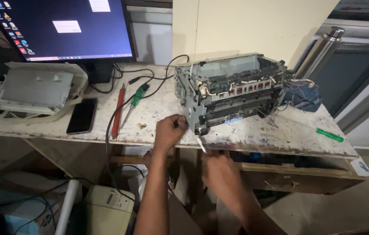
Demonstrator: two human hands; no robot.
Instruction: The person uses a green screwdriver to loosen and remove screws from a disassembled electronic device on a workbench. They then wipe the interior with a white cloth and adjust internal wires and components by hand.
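My left hand [169, 130] is curled shut against the near left corner of the stripped printer chassis [232, 89], which sits toward the front edge of the worn tabletop [158, 109]. My right hand [219, 172], just below that edge, pinches a thin white-tipped tool [201, 144] angled up at the chassis; a green screwdriver [329, 135] lies well apart near the right corner.

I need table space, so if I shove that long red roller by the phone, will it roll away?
Probably yes: the red roller looks round, thin and rigid, lying flat on the table. The green-handled screwdriver and black cable beside it might stop it.
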